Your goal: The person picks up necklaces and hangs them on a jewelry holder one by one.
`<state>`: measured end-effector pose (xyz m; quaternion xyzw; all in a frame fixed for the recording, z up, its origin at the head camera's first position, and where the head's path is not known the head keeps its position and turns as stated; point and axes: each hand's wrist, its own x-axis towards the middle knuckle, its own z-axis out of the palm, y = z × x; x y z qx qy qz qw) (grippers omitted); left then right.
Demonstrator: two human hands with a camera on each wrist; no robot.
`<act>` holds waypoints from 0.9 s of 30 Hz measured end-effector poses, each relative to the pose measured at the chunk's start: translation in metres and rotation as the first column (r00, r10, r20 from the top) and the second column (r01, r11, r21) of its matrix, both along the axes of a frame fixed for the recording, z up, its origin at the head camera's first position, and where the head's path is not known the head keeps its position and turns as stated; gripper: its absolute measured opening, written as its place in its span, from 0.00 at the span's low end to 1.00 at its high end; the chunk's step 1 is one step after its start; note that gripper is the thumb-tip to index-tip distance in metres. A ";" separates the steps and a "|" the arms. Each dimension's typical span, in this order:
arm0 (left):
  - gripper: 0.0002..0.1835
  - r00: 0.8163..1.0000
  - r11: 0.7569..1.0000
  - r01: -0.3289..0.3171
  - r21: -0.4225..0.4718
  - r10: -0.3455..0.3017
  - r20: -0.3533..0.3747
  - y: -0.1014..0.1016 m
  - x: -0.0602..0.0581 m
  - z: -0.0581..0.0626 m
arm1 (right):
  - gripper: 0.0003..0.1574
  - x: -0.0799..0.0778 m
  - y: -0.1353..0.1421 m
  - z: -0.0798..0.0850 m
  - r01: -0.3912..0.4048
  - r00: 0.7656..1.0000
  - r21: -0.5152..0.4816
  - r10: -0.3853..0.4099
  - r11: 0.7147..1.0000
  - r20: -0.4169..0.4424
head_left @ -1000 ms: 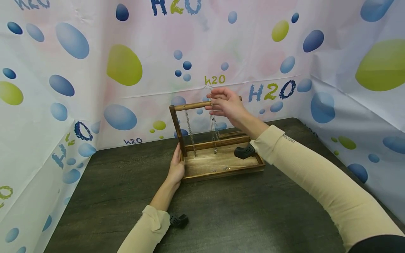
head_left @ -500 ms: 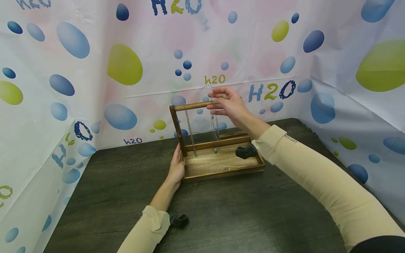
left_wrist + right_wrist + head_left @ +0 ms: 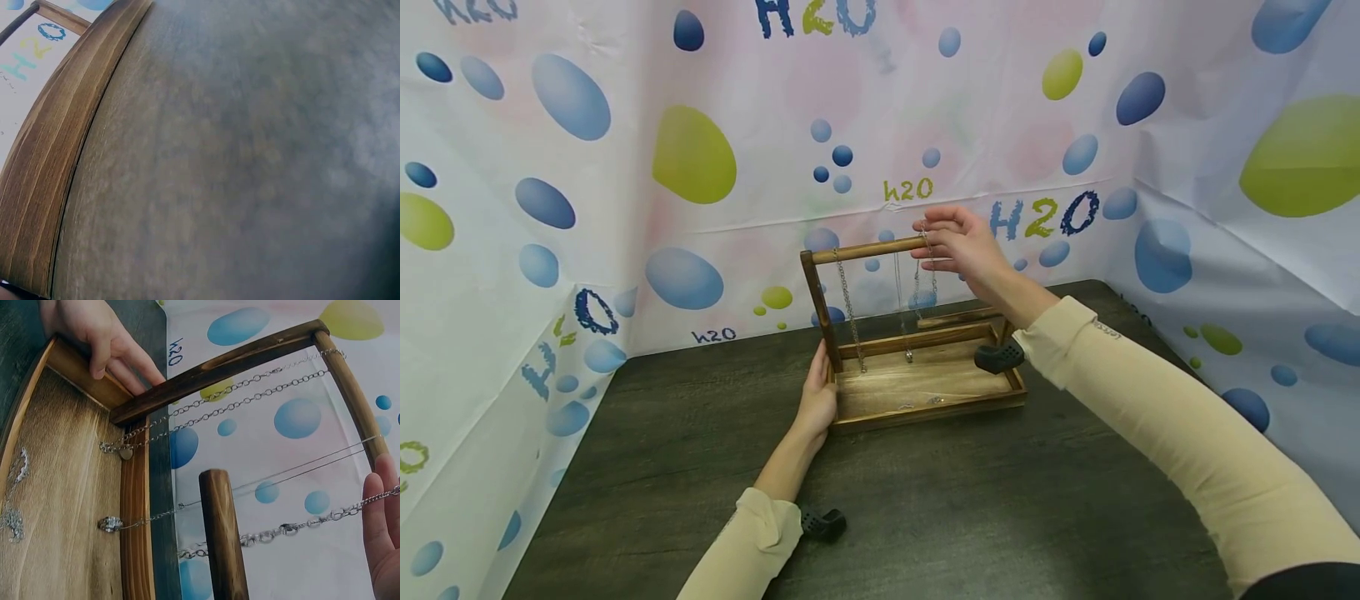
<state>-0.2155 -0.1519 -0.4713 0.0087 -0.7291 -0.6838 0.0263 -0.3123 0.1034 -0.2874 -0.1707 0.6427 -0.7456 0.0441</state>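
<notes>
A wooden jewelry stand [image 3: 868, 250] has a tray base and a raised crossbar. My left hand [image 3: 817, 400] grips its left side, thumb over the tray rim in the right wrist view. At the crossbar's right part, my right hand [image 3: 966, 247] holds a silver chain necklace [image 3: 269, 536] that hangs down from the fingers [image 3: 378, 512]. Left of it hangs a thin necklace with a round pendant [image 3: 908, 356]. Farther left, a thicker chain necklace [image 3: 848, 304] is looped over the bar. The right thumb is hidden in the head view.
Small silver chains [image 3: 12, 525] lie in the tray [image 3: 880, 385] near its front rim. A short wooden bar [image 3: 219, 531] with a free end sits at the stand's right. Under it all is a dark table [image 3: 925, 500], with a patterned backdrop [image 3: 775, 192] behind.
My right hand has slid right along the crossbar with the chain necklace, away from the pendant necklace, which now hangs apart from it. The left hand and the stand stay in place.
</notes>
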 end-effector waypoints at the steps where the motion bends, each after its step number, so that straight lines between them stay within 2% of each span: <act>1: 0.45 1.000 1.000 -0.003 -0.002 0.003 0.005 0.000 0.000 0.000 | 0.20 0.000 0.001 0.000 0.005 1.000 -0.004 -0.005 1.000 0.002; 11: 0.44 1.000 1.000 0.005 -0.012 -0.005 -0.007 0.000 -0.001 0.001 | 0.16 -0.003 0.011 -0.003 0.028 1.000 -0.020 -0.028 0.999 0.006; 18: 0.44 1.000 1.000 0.014 -0.002 -0.014 0.014 -0.001 -0.002 0.004 | 0.15 -0.002 0.014 -0.002 0.027 1.000 -0.027 -0.027 0.999 0.006; 22: 0.43 0.999 1.000 0.029 0.004 -0.029 0.024 0.002 0.005 0.017 | 0.17 -0.001 0.015 -0.003 0.025 1.000 -0.029 -0.025 0.999 0.010; 27: 0.42 0.999 0.999 0.037 -0.006 -0.037 0.033 0.006 0.014 0.031 | 0.15 0.000 0.016 -0.006 0.021 1.000 -0.061 -0.020 0.998 0.015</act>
